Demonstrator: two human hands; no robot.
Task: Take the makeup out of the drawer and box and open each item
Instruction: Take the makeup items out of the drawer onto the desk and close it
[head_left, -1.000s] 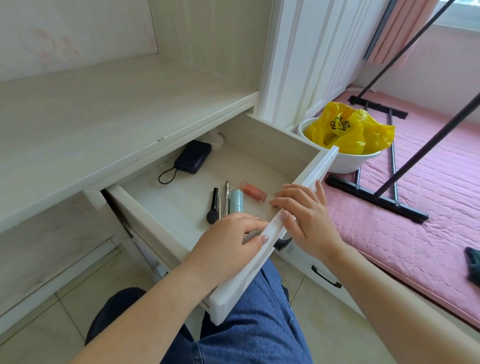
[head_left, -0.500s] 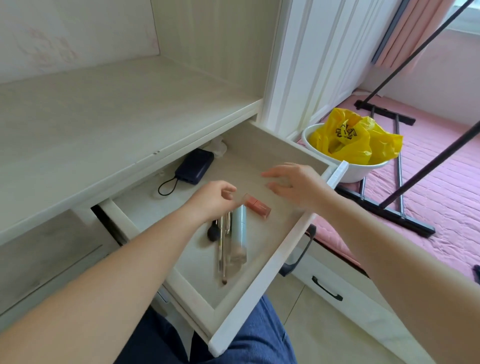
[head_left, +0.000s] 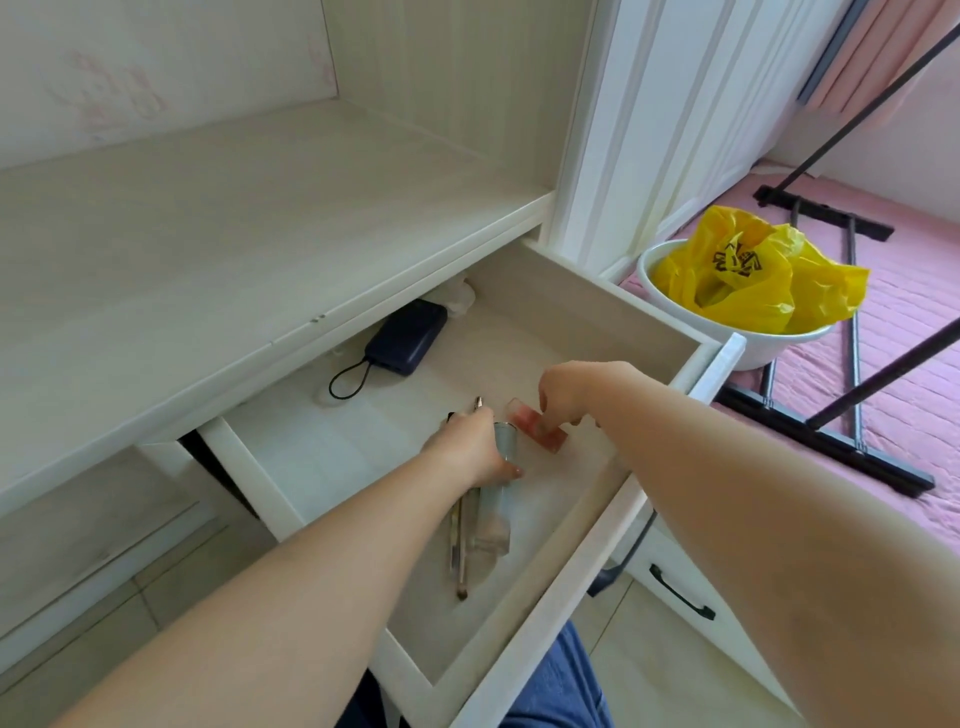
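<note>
The pale wood-grain desk (head_left: 218, 249) has its white drawer (head_left: 587, 545) pulled out. Inside, the left hand (head_left: 470, 449) curls around a slim pale-blue tube (head_left: 496, 512) beside thin metal-handled brushes (head_left: 460, 540), while the right hand (head_left: 569, 392) pinches a small pink lip-gloss tube (head_left: 540, 428). A dark navy power bank (head_left: 408, 343) lies at the back. A white bowl (head_left: 753, 348) with a yellow plastic bag (head_left: 748, 275) sits on the pink quilted bed (head_left: 909, 395)

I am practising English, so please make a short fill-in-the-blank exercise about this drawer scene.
1. The left hand grips a pale ____ tube in the open drawer.
2. The right hand pinches a small ____ lip product.
3. The dark power bank lies at the ____ of the drawer.
4. The white tub holds a ____ plastic bag.

Missing words: blue; pink; back; yellow
</note>
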